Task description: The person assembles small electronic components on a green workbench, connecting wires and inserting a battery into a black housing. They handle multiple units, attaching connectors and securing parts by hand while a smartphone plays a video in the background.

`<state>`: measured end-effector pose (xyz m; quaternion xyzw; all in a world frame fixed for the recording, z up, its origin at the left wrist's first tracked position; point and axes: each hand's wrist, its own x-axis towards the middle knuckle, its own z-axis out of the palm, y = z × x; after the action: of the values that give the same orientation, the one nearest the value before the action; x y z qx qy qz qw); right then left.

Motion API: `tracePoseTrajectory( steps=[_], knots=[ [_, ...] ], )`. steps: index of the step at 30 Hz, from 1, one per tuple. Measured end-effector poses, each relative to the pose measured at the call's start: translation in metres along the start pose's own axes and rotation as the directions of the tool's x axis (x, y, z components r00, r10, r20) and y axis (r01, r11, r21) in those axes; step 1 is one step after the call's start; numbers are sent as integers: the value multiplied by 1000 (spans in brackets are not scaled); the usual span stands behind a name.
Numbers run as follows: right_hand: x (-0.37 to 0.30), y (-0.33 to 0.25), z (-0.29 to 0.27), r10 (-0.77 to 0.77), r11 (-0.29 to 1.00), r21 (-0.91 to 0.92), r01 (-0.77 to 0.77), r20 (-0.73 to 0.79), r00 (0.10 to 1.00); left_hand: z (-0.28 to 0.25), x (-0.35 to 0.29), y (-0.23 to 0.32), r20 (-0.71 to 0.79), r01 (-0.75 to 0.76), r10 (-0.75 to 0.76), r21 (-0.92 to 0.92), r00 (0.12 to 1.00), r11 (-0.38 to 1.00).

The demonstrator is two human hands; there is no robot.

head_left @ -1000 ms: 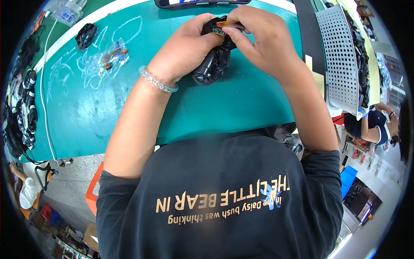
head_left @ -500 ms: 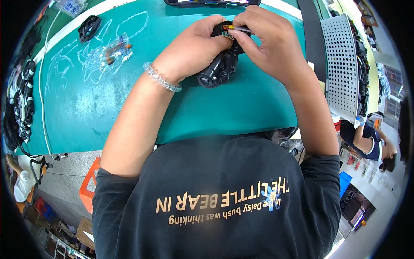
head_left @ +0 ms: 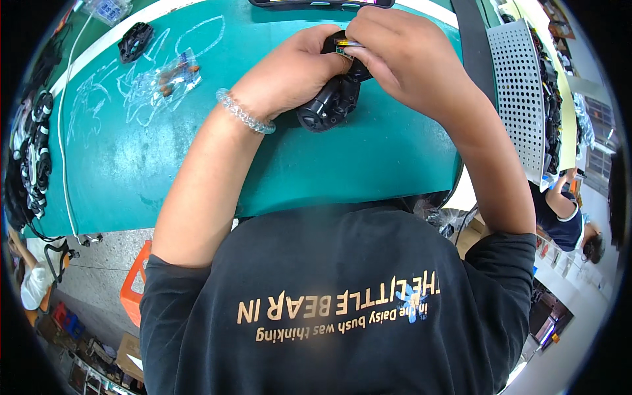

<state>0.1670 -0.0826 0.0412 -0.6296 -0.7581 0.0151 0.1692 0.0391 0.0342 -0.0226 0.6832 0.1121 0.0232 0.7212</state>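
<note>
Near the far edge of the green table, my left hand (head_left: 296,72) is closed round a black plastic housing (head_left: 327,107), its thumb and fingers on the upper part. A bit of green circuit board shows in that upper part. My right hand (head_left: 401,52) pinches a thin silver piece with a yellow end (head_left: 350,43) over the board. Red shows beside its tip; what it is exactly cannot be made out. My fingers hide much of the housing's far side. Its rounded lower part lies close to the table top.
A black plastic part (head_left: 136,43) and a clear bag with small brown pieces (head_left: 176,80) lie on the green table (head_left: 316,168) to the left. Bundled black cables (head_left: 36,155) line the left edge. A perforated white bin (head_left: 517,99) stands right. Another person (head_left: 559,214) is beyond it.
My right hand has shifted slightly left, with the yellow-ended piece now closer to the board. The right elbow has swung outward. The housing has moved slightly left.
</note>
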Motion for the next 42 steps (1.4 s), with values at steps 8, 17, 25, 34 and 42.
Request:
tracePoseTrajectory(
  steps=[8, 17, 25, 34, 42],
  knots=[
    [-5, -4, -2, 187, 978, 103, -184, -27, 982, -3, 2, 2, 72, 26, -21, -73, 997, 997],
    [7, 2, -22, 167, 954, 228, -195, 135, 977, -10, 0, 8, 137, 137, -109, -211, 985, 968],
    [11, 7, -23, 206, 912, 325, -249, 160, 965, -21, 4, -7, 189, 221, -161, -364, 969, 905],
    [4, 15, 1, 267, 897, 343, -279, 83, 960, -26, 3, 1, 278, 255, -139, -441, 950, 860],
    [-27, 20, 51, 512, 651, 723, -233, -192, 837, -10, 0, 11, 139, 177, -138, -327, 981, 928]
  ],
)
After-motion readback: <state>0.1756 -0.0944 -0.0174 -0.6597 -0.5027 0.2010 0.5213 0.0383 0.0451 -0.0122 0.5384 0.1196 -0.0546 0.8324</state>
